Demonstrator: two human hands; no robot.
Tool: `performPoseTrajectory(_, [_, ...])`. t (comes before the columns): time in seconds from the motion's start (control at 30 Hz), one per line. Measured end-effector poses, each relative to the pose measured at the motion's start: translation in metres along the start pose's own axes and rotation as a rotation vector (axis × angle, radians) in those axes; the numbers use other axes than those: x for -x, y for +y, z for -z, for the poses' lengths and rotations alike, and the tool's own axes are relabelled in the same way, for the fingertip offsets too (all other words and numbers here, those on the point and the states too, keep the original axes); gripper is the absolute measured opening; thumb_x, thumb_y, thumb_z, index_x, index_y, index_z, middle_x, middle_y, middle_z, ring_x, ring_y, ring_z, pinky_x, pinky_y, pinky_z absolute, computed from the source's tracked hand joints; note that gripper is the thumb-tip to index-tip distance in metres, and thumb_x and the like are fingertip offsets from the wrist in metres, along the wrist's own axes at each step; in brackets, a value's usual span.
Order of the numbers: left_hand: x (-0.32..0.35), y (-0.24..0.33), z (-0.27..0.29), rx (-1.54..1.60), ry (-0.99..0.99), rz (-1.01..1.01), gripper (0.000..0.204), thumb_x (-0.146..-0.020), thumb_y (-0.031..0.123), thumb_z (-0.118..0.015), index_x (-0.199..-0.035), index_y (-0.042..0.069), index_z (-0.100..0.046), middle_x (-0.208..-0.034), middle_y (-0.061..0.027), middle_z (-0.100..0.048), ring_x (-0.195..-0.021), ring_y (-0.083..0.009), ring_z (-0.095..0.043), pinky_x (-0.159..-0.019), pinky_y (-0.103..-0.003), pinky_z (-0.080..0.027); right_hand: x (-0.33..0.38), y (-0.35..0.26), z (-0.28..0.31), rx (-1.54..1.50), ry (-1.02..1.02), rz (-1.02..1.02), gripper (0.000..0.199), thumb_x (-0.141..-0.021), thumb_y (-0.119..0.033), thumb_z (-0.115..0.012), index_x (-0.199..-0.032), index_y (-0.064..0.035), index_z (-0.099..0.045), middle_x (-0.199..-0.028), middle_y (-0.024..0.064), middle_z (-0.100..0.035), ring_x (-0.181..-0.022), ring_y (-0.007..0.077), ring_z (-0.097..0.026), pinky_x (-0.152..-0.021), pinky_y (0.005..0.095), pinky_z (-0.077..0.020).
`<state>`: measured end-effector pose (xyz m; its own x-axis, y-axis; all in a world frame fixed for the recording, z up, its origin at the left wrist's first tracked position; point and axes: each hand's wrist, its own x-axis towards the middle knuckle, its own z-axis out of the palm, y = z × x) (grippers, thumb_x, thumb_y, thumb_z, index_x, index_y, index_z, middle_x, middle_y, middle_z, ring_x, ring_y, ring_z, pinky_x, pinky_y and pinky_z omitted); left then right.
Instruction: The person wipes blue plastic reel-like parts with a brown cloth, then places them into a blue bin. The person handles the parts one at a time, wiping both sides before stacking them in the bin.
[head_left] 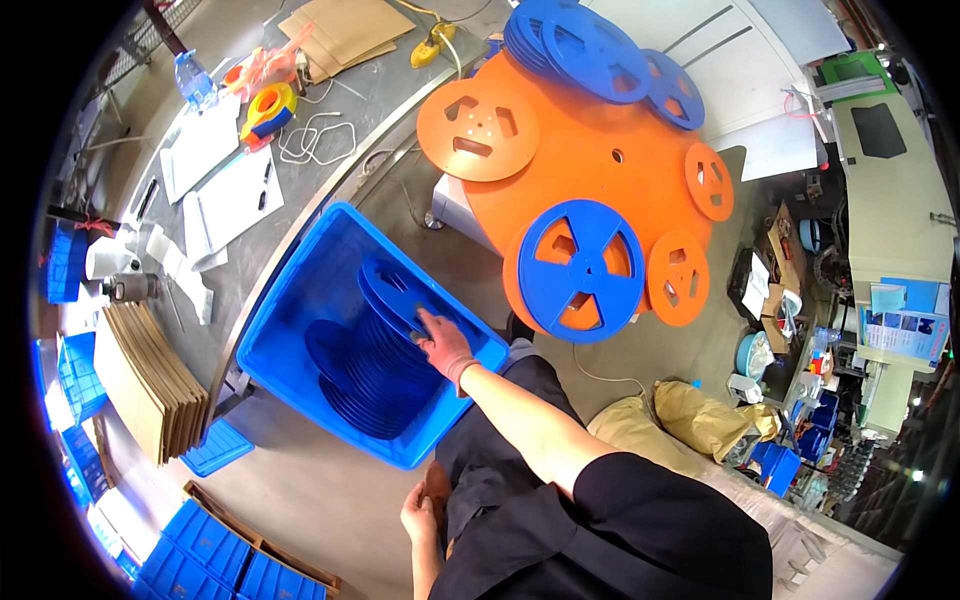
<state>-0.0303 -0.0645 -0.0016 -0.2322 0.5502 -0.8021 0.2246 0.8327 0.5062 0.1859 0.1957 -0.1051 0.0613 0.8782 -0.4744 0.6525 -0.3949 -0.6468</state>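
In the head view, I see the right hand (pixel 446 346) touching the rim of a blue reel (pixel 388 288), at 9 o'clock from centre; whether it grips, I cannot tell. The bin (pixel 292 310) probably keeps the reels on edge, so rims are reachable. The left hand (pixel 418 514), apart toward 6 o'clock, is loosely curled; its content I cannot tell.

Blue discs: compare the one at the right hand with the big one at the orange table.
The tub disc leans in the blue tub; the table disc lies face up over the orange table. The right hand touches the tub disc; no hand touches the table disc. The hand partly covers the tub disc, while the table disc shows whole. Both are blue, round and have cut-outs.
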Motion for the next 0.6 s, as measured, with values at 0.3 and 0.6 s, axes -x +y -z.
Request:
performPoseTrajectory(0.3, [-0.033,0.041,-0.053,-0.082,-0.045,-0.001,0.037,-0.081,-0.001,-0.055,-0.117,-0.003,-0.064,-0.111,-0.0146,-0.068,-0.106,-0.0233,-0.064,-0.095,-0.033,-0.047,0.029,0.067,0.137,-0.033,-0.119,0.309,0.065,-0.084,-0.031,-0.067,-0.141,-0.0111,-0.042,-0.142,0.0191,-0.042,-0.130,0.0384,-0.040,-0.108,0.0435,-0.0342])
performPoseTrajectory(0.6, [-0.043,0.121,-0.199,-0.235,-0.124,-0.001,0.034,-0.078,0.002,-0.059,-0.111,0.002,-0.067,-0.104,-0.0130,-0.070,-0.099,-0.0225,-0.066,-0.090,-0.032,-0.050,-0.135,0.242,0.407,-0.397,0.669,-0.065,0.059,-0.090,-0.026,-0.059,-0.140,-0.0025,-0.040,-0.143,0.0214,-0.042,-0.131,0.0381,-0.040,-0.110,0.0411,-0.0326])
